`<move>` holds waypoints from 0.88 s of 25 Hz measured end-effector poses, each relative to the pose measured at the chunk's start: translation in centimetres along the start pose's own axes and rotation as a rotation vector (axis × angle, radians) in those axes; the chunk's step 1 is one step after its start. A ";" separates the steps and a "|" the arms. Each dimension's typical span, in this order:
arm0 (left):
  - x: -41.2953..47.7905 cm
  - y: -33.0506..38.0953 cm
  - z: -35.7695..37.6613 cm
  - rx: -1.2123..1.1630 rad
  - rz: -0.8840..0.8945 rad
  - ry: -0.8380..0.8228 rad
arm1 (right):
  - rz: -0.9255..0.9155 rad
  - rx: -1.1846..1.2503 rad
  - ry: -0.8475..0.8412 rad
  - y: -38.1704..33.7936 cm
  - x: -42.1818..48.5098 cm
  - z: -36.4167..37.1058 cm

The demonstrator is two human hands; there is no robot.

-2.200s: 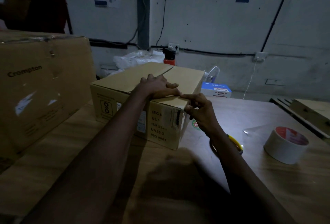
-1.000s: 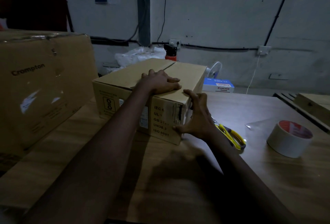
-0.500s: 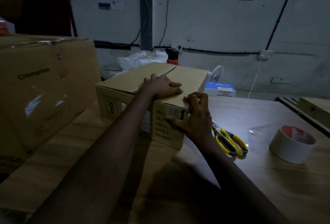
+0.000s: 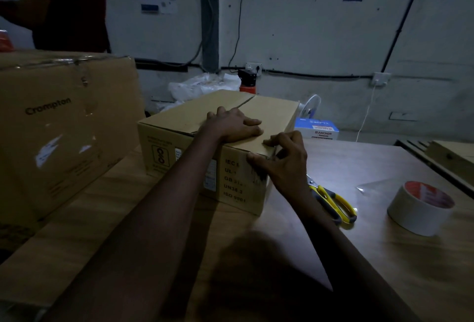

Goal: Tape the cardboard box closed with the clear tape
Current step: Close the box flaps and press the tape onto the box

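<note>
A cardboard box (image 4: 189,116) sits on the wooden worktop (image 4: 359,257), and its top flaps are folded shut. The line where the two flaps meet runs across the top of the cardboard box.

The left hand (image 4: 233,125) lies flat on top of the cardboard box, near its front edge. Its fingers are straight and press down on the flap. It holds nothing.

The right hand (image 4: 286,161) is at the front right corner of the cardboard box. Its fingers are bent, with the tips on the top edge. Its thumb reaches across the front side, so the hand grips the corner. Something shiny, maybe a strip of clear tape (image 4: 259,174), shows on the front side just under the thumb. The room is dark, so this is hard to see.

Yellow scissors (image 4: 333,202) lie on the worktop just to the right of the cardboard box. A roll of tape (image 4: 420,210) stands further to the right of the cardboard box, past the scissors.

A bigger brown box (image 4: 64,129) with the word "Crompton" stands to the left of the cardboard box. Behind the cardboard box there are a white plastic bag (image 4: 205,85) and a small blue box (image 4: 316,128). A person in a dark red top (image 4: 69,6) stands far behind the cardboard box, to the left.
</note>
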State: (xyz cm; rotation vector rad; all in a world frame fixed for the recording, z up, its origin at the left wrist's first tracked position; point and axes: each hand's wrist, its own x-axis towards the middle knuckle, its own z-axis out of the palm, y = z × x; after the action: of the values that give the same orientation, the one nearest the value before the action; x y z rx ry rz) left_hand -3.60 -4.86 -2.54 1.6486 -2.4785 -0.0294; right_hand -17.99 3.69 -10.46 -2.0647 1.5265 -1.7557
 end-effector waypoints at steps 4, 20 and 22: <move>0.0 0.0 0.0 0.003 0.004 -0.011 | 0.071 0.249 -0.186 0.4 0.8 -1.6; -0.3 0.3 -0.2 0.021 0.000 -0.009 | -0.020 0.236 -0.391 4.4 1.2 -2.5; -0.2 0.3 -0.2 0.014 -0.004 -0.008 | -0.061 0.163 -0.401 5.2 1.1 -2.5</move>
State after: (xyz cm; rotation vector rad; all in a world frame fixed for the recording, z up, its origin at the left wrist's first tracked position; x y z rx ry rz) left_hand -3.75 -4.54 -2.36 1.6621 -2.4871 -0.0202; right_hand -23.32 1.61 -11.72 -2.2234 1.1787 -1.3193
